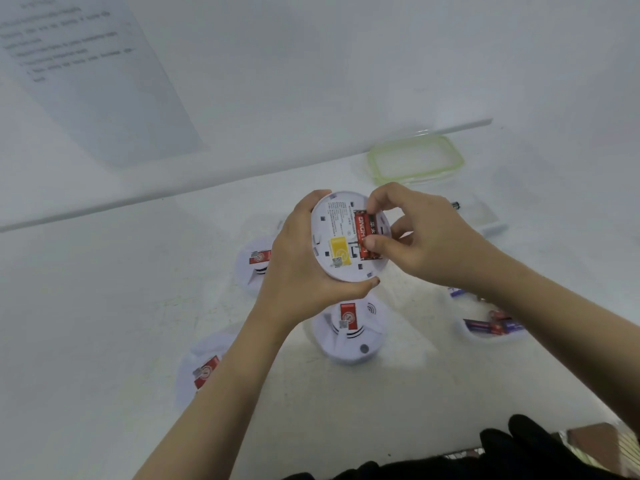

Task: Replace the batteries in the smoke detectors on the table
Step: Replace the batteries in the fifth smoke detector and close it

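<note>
Nearest the person, a fold of dark clothing (519,452) is showing at the bottom edge, with both bare forearms reaching out over the white desk (104,306).

At the lower left a smoke detector (202,372) is lying on the desk, partly hidden by the left forearm. A second detector (349,330) is sitting face up near the middle, its red label showing. To the right, a shallow white tray (491,329) is holding several blurred batteries, and a loose battery (455,292) is lying just beyond it, half covered by the right forearm.

Above these, the left hand (301,268) is grasping the open detector (341,237) off the desk, with fingers and thumb curled round its rim and its back turned up toward the camera. A yellow label (339,249) is showing on that back. The right hand (422,237) is pinching a red battery (367,233) between thumb and forefinger, and the battery is lying in the detector's compartment.

Behind the left hand, a third detector (254,265) is resting on the desk.

Farther right, a clear box (485,216) is standing near the right hand. Beyond it, a clear lid with a green rim (415,161) is lying flat near the desk's far edge.

On the wall at the back, a printed sheet (86,71) is hanging, its text too blurred to read.
</note>
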Available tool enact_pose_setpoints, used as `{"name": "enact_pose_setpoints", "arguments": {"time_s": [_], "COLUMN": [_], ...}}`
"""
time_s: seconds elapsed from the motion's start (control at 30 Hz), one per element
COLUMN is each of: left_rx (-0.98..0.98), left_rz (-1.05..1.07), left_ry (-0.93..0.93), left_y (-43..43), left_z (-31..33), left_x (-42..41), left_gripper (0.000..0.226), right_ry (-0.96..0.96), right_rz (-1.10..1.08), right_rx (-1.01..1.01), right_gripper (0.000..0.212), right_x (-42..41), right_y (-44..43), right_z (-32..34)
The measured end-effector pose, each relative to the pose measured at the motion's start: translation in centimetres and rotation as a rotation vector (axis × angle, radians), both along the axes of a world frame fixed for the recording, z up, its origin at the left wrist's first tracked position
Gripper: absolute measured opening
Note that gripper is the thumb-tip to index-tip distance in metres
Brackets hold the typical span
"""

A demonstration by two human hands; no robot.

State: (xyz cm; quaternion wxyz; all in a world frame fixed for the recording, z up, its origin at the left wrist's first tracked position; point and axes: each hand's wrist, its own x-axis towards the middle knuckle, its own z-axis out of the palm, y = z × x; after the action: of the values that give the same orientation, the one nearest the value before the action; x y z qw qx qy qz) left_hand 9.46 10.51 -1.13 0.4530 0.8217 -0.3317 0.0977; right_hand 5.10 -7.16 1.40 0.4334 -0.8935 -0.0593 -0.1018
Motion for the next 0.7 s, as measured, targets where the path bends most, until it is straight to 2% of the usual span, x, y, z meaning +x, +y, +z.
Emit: {"name": "enact_pose_setpoints", "arguments": {"time_s": [0.23, 0.4, 0.5, 0.6, 0.7], "left_rx": [0.022, 0.002, -0.027, -0.039, -0.023], "left_rz": [-0.042, -0.055, -0.051, -0.057, -0.063], "left_ry": [-0.039, -0.015, -0.024, -0.012, -0.011], "left_y": [-3.2, -5.4, -6.7, -7.7, -8.6], "left_z": [-0.8, -1.2, -0.6, -0.7, -1.4], "left_x": [-0.6, -1.4, -1.7, -2.0, -2.4], "left_gripper": [0.095, 0.092, 0.087, 0.087, 0.091], "right_ry": [0.056, 0.026, -0.046, -0.191, -0.339], "right_rz": [0.028, 0.041, -0.033, -0.096, -0.168], "right_rx": [-0.013, -0.029, 0.002, -0.06, -0.068], "right_gripper": [0.025, 0.029, 0.035, 0.038, 0.032], "right_x": [-0.9, -2.0, -2.7, -3.6, -4.5], "right_y": [-3.4, -5.3, -6.4, -7.5, -8.5], "right_z": [0.0, -0.1, -0.7, -2.0, -2.9]}}
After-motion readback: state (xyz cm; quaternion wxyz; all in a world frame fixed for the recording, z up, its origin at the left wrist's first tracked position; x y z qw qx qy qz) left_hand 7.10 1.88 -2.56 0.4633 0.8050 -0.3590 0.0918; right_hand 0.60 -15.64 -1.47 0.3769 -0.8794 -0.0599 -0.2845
